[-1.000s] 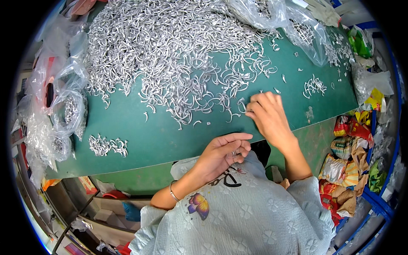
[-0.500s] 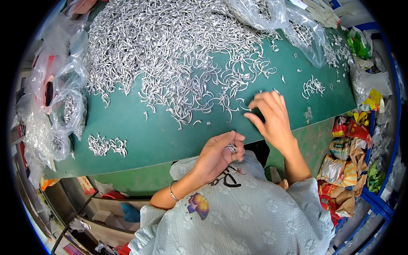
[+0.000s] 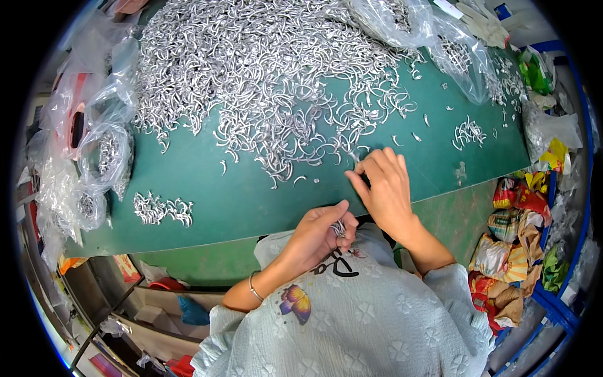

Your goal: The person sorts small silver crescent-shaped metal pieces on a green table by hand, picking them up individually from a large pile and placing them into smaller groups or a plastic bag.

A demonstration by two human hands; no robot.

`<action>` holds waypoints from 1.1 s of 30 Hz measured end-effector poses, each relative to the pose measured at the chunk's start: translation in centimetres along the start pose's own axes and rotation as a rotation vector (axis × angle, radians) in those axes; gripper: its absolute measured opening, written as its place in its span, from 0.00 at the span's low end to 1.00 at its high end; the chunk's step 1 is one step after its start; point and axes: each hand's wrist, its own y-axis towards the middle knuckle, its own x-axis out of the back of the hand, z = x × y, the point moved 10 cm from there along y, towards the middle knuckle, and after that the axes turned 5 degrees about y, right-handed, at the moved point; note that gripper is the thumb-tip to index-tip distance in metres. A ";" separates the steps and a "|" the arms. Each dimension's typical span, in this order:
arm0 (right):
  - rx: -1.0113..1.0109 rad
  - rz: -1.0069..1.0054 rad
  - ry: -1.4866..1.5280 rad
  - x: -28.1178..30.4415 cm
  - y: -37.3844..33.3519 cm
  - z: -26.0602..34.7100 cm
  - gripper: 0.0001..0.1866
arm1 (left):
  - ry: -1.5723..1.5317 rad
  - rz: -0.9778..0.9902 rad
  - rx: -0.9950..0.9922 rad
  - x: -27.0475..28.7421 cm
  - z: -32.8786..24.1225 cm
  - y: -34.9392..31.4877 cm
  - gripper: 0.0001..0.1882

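My left hand [image 3: 314, 237] is closed round a small bunch of curved silvery metal pieces [image 3: 339, 229], held palm up just over the table's near edge. To its right, my right hand [image 3: 384, 188] reaches over the green tabletop with bent fingers. Its thumb and forefinger stand slightly apart at the near edge of a large heap of curved metal pieces [image 3: 251, 81]. One piece by those fingertips is blurred, and I see nothing firmly gripped there. A few single pieces lie loose near my hands, among them a curved piece [image 3: 299, 180].
A small pile of pieces [image 3: 162, 209] lies at the left and another [image 3: 468, 134] at the right of the green table [image 3: 207, 188]. Clear plastic bags [image 3: 100, 151] with metal pieces sit along the left edge; another bag [image 3: 461, 60] is at the far right. Colourful sacks [image 3: 502, 257] stand beside the table.
My right hand has moved left along the heap's near edge. My left hand stays closed on its pieces and has turned slightly, showing more of them. The whole view has shifted a little.
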 end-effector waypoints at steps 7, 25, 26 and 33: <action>-0.035 -0.067 0.020 1.7 -0.1 -0.4 0.08 | 0.164 -0.270 -0.088 -0.7 -2.6 -0.7 0.20; -0.010 -0.160 0.000 3.0 0.5 -1.9 0.04 | 0.133 -0.268 -0.077 -0.7 -3.1 0.1 0.20; -0.016 -0.180 0.036 3.5 0.3 -2.0 0.04 | 0.122 -0.259 -0.087 -0.9 -3.2 0.2 0.20; -0.132 -0.190 -0.037 4.4 0.2 -4.3 0.08 | 0.124 -0.250 -0.099 -1.6 -3.6 0.7 0.21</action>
